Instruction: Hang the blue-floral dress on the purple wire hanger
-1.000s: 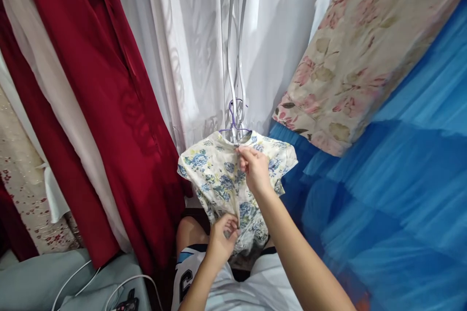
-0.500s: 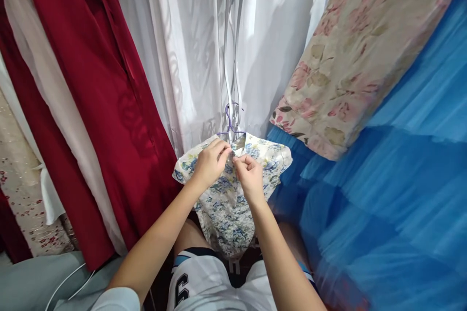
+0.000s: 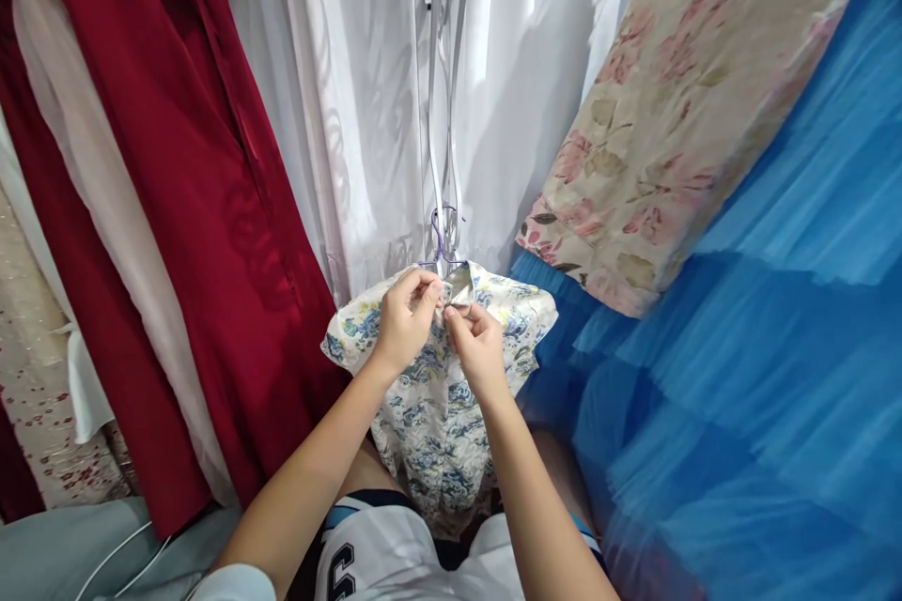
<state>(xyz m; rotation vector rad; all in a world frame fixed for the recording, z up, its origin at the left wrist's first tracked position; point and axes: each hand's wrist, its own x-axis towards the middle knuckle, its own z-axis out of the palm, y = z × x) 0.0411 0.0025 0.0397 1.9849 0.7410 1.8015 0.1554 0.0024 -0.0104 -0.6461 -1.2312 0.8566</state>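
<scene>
A white floral blouse (image 3: 437,432) with blue and yellow flowers hangs in front of me on a purple hanger (image 3: 437,239). My left hand (image 3: 409,319) pinches the left side of its front opening, just below the collar (image 3: 461,282). Close beside it, my right hand (image 3: 477,343) pinches the opposite edge, thumb and forefinger pressed together. The fingertips of both hands nearly meet at the neckline. Whatever small fastening may lie between them is covered by the fingers.
White metal rods (image 3: 441,94) stand before a white curtain (image 3: 373,94). To the left hang a dark red dress (image 3: 190,188) and paler garments. A pink-flowered cloth (image 3: 634,141) and a blue ruffled tulle garment (image 3: 761,376) hang at right. A grey-green cushioned surface (image 3: 63,545) lies lower left.
Both hands stay pinched at the neckline, with only a slight shift of the fingers. The view has moved a little, so the blouse appears slightly further left.
</scene>
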